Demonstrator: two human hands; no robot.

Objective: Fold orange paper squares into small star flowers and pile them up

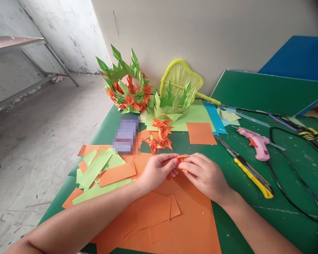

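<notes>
Between my fingertips is a small folded piece of orange paper (182,159), mostly covered by the fingers. My left hand (159,167) pinches its left side, thumb on top. From the right, my right hand (201,171) grips the same piece with closed fingers. Both hands hover over a large orange sheet (196,218) with loose orange cut pieces on it. Just beyond the hands lie several folded orange paper flowers (163,132). An orange paper square (200,133) rests behind my right hand.
Green and orange scraps (95,167) pile up at left, near a blurred phone (125,134). Behind stand an orange-and-green paper crown (127,95) and a green one (172,106). A box cutter (250,174) and a corded pink glue gun (257,143) lie at right.
</notes>
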